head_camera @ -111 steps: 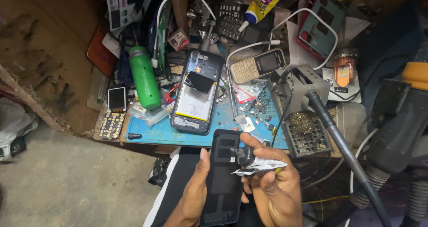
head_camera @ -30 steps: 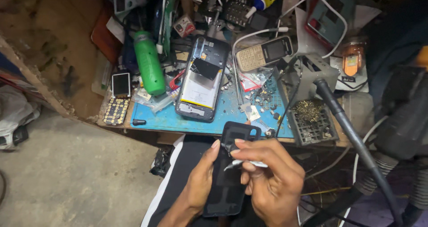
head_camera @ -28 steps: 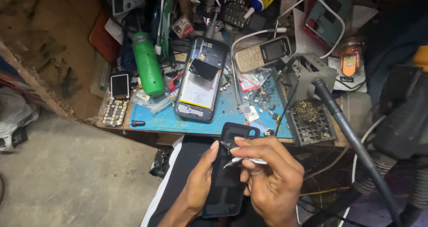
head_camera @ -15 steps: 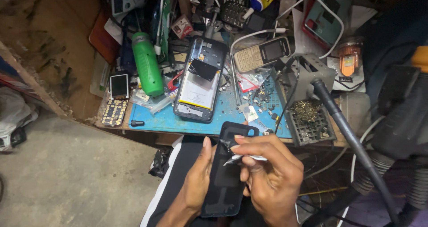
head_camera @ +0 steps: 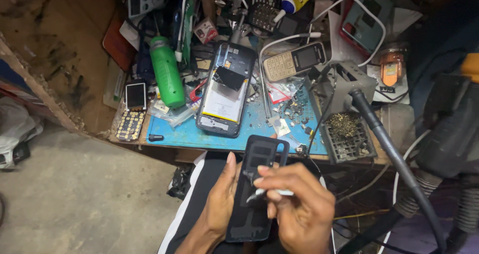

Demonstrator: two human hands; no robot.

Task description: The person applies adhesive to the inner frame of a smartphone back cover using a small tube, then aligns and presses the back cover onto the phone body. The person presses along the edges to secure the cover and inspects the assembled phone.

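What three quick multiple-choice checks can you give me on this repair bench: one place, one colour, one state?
1. Where does the opened phone lie?
A. on the blue mat
B. on the floor
C. in the left hand

2. What colour is the bottle?
A. red
B. green
C. white

3. How is the black back cover held?
A. lying free on the mat
B. hanging from a cable
C. left hand's grip under it, right hand working on it

Answers: 1 A, it rests flat on the mat; 2 B, its body is plainly green; 3 C, both hands touch it.

A green plastic bottle (head_camera: 166, 72) lies at nine o'clock of the opened, backless smartphone (head_camera: 225, 97); a beige keypad phone (head_camera: 293, 61) sits at two o'clock.
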